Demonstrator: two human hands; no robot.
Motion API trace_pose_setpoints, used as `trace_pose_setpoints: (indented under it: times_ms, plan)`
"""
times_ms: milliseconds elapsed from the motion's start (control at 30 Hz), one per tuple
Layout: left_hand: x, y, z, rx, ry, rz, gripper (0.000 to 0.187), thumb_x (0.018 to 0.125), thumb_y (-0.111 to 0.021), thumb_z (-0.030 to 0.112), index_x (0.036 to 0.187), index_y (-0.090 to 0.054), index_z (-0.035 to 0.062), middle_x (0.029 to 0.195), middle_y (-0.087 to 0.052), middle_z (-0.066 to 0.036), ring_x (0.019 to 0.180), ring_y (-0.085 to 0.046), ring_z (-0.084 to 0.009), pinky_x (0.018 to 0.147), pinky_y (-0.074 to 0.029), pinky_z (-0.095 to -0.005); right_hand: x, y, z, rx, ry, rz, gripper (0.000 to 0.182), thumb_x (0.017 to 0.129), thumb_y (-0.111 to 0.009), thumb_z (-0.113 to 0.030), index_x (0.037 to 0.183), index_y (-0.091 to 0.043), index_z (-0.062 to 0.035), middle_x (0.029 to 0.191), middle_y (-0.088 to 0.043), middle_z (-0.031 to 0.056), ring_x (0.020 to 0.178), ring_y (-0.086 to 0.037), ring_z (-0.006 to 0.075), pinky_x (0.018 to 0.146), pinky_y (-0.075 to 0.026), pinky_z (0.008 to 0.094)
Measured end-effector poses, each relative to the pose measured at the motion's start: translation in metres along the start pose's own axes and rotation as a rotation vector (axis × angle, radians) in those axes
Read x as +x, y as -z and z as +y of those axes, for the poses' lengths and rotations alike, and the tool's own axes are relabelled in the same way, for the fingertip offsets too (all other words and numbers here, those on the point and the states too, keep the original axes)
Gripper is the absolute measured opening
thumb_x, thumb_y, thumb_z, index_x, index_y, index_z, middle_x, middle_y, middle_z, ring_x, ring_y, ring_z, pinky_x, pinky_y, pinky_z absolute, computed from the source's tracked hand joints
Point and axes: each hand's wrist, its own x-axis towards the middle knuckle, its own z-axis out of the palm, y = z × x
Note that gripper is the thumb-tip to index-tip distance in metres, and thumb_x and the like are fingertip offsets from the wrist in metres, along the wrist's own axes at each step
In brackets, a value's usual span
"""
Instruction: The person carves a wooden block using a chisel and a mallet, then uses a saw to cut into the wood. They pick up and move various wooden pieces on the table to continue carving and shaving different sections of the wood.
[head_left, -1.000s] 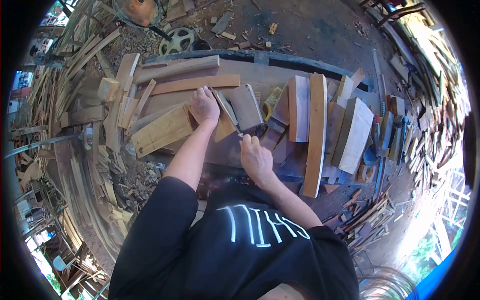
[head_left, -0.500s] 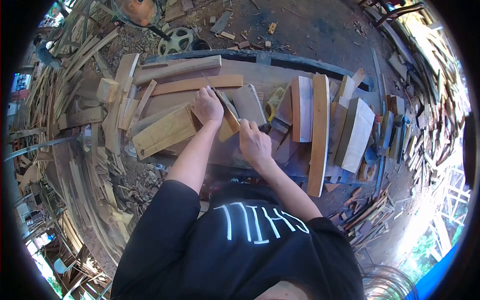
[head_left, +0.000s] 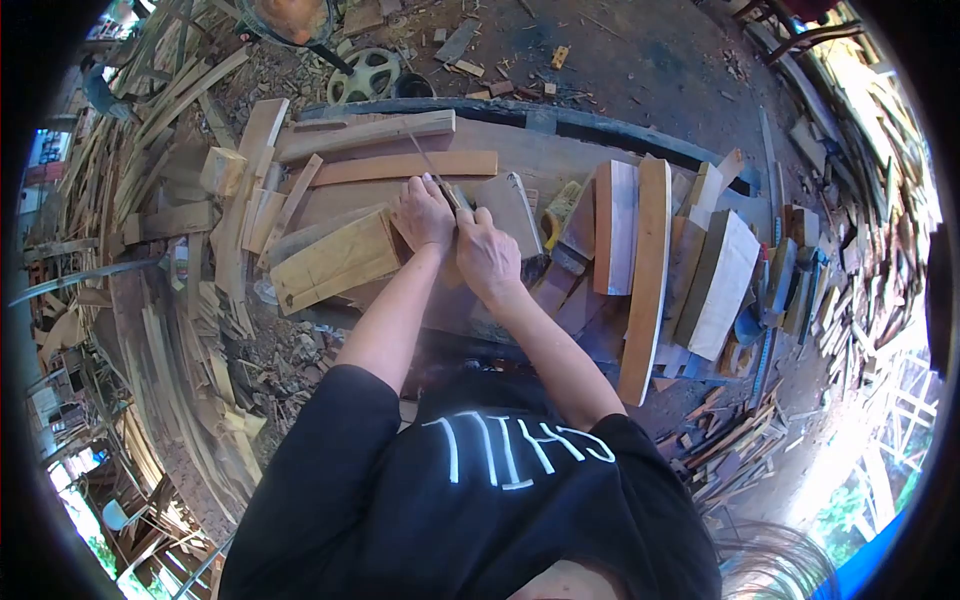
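Note:
My right hand is closed around the near end of a narrow hand saw, whose thin blade points away and to the left. Close beside it, my left hand has its fingers bent over a small piece of wood, mostly hidden by the hands. The saw passes right by the left fingertips. A thick wooden block lies just left of that hand. To the right of the saw rests a grey-brown block, and further back runs a long thin wooden strip.
The low workbench carries several wood pieces. A yellow-handled tool lies right of centre, near a long upright plank. Beyond the bench stand a fan and a wheel-shaped base. Scrap wood is piled at left.
My right hand has pushed forward and left, close up to my left hand, and more of the saw blade shows beyond the fingers. The view has shifted slightly.

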Motion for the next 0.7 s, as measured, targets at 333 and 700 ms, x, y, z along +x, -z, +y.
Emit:
trace_pose_setpoints:
  times_ms: [333,700]
  plan:
    - [0.006,0.002,0.009,0.051,0.115,-0.105,0.034,0.101,-0.038,0.033,0.095,-0.060,0.0086,0.103,-0.063,-0.012,0.103,-0.057,-0.0339,0.085,-0.044,-0.0498,-0.018,0.015,-0.002,-0.019,-0.055,-0.072,0.012,0.087,-0.054,-0.009,0.098,-0.052,-0.0071,0.086,-0.056,0.0145,0.064,-0.065,0.0352,0.056,-0.054,0.0447]
    - [0.006,0.000,0.009,0.062,0.164,-0.102,0.036,0.101,-0.037,0.034,0.097,-0.060,0.0069,0.107,-0.063,-0.012,0.104,-0.057,-0.0346,0.085,-0.045,-0.0502,-0.010,0.020,0.010,-0.035,0.054,-0.106,0.017,0.083,-0.056,-0.006,0.100,-0.052,-0.0068,0.086,-0.056,0.0148,0.065,-0.067,0.0334,0.057,-0.054,0.0432]
